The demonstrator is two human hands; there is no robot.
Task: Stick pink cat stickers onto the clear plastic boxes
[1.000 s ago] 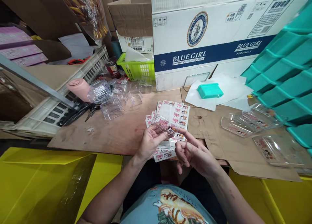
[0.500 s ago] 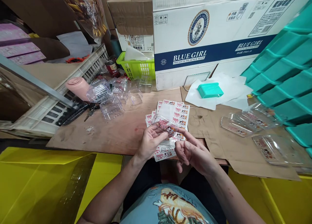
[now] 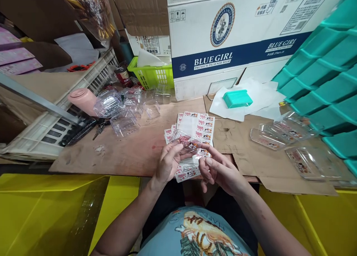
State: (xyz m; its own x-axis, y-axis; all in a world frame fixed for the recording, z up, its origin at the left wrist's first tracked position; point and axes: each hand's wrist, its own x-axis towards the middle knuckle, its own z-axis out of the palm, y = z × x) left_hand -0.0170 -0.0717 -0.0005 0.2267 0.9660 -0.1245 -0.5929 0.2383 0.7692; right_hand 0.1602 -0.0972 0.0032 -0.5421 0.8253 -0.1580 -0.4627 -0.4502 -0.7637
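My left hand (image 3: 167, 161) pinches a small clear plastic case (image 3: 185, 137) by its left end, thumb on the near side. A sticker (image 3: 190, 143) with pink lettering and a cartoon cat is on the case. My right hand (image 3: 219, 168) has its index finger stretched out against the right end of the case. Its other fingers are loosely curled, apart from one another, with no grip on anything visible. Beneath both hands lies a stack of sticker sheets (image 3: 205, 128) printed with the same cat, partly hidden by hands and case.
Several clear cases (image 3: 125, 123) lie at left beside a pink cylinder (image 3: 83, 100) and keys (image 3: 99, 129). Stickered cases (image 3: 269, 137) lie at right. Behind are a green basket (image 3: 150, 74), a beer carton (image 3: 200, 83), a teal tray (image 3: 237, 99) on paper and stacked teal trays (image 3: 331, 68).
My left thumb has shifted up and left along the case. The right index finger stays at its right end. The whole view has moved slightly.
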